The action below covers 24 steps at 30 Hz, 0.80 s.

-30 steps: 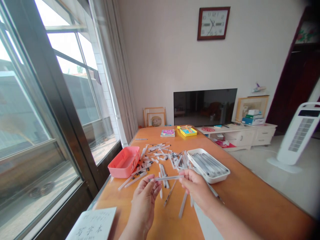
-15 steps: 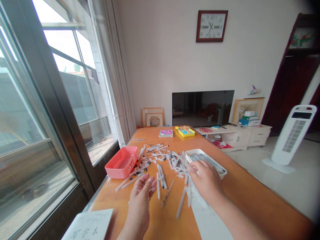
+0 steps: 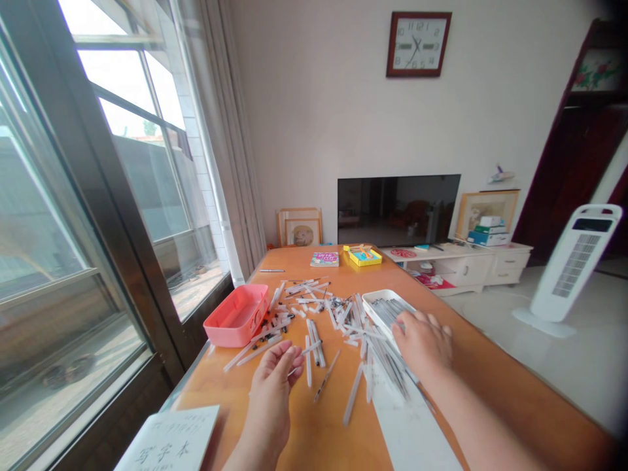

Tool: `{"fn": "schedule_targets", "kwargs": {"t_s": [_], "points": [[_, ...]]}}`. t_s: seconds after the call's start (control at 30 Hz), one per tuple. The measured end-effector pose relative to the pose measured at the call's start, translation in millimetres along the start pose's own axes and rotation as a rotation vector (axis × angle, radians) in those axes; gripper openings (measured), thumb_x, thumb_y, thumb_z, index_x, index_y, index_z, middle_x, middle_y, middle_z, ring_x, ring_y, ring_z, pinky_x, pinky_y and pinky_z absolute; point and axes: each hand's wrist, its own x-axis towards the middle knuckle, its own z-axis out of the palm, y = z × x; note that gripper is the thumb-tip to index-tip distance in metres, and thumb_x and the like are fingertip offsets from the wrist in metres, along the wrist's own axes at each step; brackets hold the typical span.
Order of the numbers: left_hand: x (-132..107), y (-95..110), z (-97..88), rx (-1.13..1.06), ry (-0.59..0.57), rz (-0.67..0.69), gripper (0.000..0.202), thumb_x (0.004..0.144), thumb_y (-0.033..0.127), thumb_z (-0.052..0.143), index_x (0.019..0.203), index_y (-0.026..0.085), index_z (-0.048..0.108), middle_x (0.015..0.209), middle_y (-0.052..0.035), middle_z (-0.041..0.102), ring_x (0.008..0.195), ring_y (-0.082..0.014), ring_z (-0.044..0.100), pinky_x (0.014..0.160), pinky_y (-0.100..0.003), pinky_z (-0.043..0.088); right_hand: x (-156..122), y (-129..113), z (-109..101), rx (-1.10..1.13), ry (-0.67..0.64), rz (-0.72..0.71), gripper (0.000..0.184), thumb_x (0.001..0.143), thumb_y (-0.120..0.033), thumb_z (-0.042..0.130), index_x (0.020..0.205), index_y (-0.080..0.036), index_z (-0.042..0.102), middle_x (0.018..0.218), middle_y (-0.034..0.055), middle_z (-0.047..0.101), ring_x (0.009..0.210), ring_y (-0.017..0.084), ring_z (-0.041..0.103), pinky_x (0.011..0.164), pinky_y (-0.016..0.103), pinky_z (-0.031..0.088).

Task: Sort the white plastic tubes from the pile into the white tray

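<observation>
My right hand (image 3: 422, 340) lies over the near end of a white tray (image 3: 377, 301) that holds several clear pens, its fingers spread across them. Whether it grips a pen is hidden. My left hand (image 3: 273, 379) hovers palm up above the orange table (image 3: 490, 386), fingers loosely curled, holding nothing that I can see. A scatter of clear pen barrels, caps and thin refills (image 3: 318, 314) covers the table between the hands and beyond them.
A pink plastic box (image 3: 235, 315) stands at the left by the window. A white exercise book (image 3: 169, 439) lies at the near left corner, a white sheet (image 3: 412, 425) under my right forearm. A small book (image 3: 324, 260) and a yellow box (image 3: 364, 256) sit at the far end.
Both hands held one pen between them a second ago. The right hand has since carried it to the white tray and now rests on the pens there; the left hand has dropped lower, empty.
</observation>
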Motion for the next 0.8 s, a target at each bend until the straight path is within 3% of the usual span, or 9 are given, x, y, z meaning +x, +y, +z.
{"fn": "schedule_targets", "kwargs": {"t_s": [0.67,0.8], "points": [[2.0,3.4,-0.4,0.018,0.047,-0.043,0.046,0.068,0.038,0.09,0.101,0.018,0.065,0.103,-0.0077,0.072,0.089,-0.0172,0.069,0.079,-0.027,0.053,2.5,5.5,6.9,0.032,0.046,0.009,0.022,0.098,-0.033,0.052,0.087,-0.025,0.069,0.099,0.0088,0.07,0.101,0.029,0.056,0.077,0.039,0.031],[6.1,1.9,-3.1,0.061,0.076,-0.045,0.046,0.067,0.039,0.088,0.101,0.018,0.066,0.1,-0.0072,0.073,0.081,-0.015,0.067,0.075,-0.027,0.05,2.4,4.6,6.6,0.058,0.065,0.003,0.021,0.098,-0.033,0.053,0.085,-0.026,0.069,0.097,0.0083,0.07,0.1,0.029,0.057,0.077,0.038,0.032]]}}
